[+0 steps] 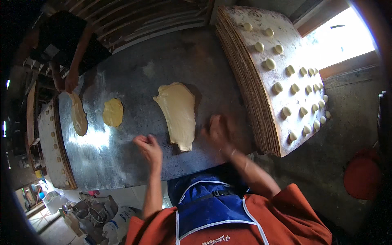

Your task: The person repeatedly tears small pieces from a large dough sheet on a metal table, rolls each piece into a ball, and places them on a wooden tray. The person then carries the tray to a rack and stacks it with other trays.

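Fingers of the left hand [152, 150] are loosely bent, parted from the thumb, over the dark table [134, 73], near a large pale dough sheet [177, 112]. This sheet lies flat between both hands. Motion blurs the right hand [217, 132]; I cannot tell whether its fingers are open or closed.

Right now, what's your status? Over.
Left hand beside large dough sheet, apart; right hand blurred, opposite side. Sheet spread on tabletop; nothing atop.
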`<action>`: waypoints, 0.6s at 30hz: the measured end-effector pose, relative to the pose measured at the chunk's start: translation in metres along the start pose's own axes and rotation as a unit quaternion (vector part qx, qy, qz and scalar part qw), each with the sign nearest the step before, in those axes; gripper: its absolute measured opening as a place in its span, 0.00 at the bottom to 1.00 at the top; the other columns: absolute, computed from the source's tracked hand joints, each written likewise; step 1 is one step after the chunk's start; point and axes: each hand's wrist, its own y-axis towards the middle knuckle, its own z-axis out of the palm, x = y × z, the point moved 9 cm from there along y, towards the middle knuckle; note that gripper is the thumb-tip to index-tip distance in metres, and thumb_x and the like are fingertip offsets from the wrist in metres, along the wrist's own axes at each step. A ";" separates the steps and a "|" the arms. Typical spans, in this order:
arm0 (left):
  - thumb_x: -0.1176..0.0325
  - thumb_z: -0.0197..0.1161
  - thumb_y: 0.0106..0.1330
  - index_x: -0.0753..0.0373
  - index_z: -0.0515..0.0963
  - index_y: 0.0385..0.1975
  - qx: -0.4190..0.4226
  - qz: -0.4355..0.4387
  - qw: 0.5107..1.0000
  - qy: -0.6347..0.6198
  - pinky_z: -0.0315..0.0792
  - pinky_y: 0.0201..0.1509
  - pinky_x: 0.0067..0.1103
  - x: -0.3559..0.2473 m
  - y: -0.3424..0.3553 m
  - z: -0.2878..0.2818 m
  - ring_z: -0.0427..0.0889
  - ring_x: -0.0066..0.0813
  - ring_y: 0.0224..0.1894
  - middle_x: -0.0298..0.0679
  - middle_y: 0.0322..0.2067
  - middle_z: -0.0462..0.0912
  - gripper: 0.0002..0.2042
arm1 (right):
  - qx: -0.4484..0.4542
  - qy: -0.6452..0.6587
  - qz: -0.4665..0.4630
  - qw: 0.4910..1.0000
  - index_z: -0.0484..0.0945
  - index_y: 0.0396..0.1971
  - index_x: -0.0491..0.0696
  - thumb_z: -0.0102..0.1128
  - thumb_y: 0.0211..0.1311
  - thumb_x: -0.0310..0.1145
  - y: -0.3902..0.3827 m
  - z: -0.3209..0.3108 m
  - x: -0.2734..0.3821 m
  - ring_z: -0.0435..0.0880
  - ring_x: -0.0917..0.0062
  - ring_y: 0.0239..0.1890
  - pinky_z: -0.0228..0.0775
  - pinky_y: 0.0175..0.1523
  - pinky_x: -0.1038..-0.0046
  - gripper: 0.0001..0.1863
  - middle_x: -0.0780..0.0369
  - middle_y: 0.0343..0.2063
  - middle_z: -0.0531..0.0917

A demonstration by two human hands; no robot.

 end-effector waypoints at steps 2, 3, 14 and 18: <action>0.79 0.62 0.68 0.66 0.64 0.43 -0.049 -0.021 0.999 -0.006 0.71 0.48 0.39 -0.010 0.018 0.013 0.74 0.47 0.41 0.49 0.38 0.70 0.13 | -0.024 -0.158 -0.057 0.986 0.77 0.52 0.39 0.54 0.74 0.39 -0.003 0.003 -0.021 0.84 0.60 0.49 0.77 0.56 0.58 0.19 0.50 0.43 0.83; 0.79 0.61 0.69 0.66 0.63 0.43 -0.045 0.023 0.998 0.023 0.70 0.47 0.38 -0.013 0.015 0.007 0.74 0.47 0.41 0.49 0.38 0.69 0.12 | -0.041 -0.231 -0.079 0.969 0.77 0.53 0.40 0.53 0.75 0.39 -0.009 0.004 -0.032 0.83 0.59 0.48 0.76 0.56 0.56 0.18 0.50 0.43 0.83; 0.81 0.64 0.55 0.66 0.76 0.42 0.167 0.083 0.973 0.135 0.72 0.53 0.39 -0.036 0.030 -0.043 0.76 0.49 0.48 0.47 0.43 0.74 0.14 | -0.066 -0.500 -0.221 0.835 0.77 0.33 0.42 0.64 0.58 0.29 -0.009 -0.021 0.010 0.79 0.50 0.41 0.73 0.46 0.55 0.07 0.47 0.40 0.78; 0.82 0.66 0.52 0.65 0.81 0.35 0.366 0.153 0.910 0.120 0.75 0.54 0.37 -0.095 0.078 -0.029 0.77 0.46 0.53 0.44 0.46 0.76 0.10 | -0.131 -0.511 -0.334 0.781 0.79 0.37 0.41 0.58 0.60 0.27 -0.025 -0.012 0.070 0.79 0.50 0.47 0.73 0.52 0.54 0.08 0.46 0.48 0.77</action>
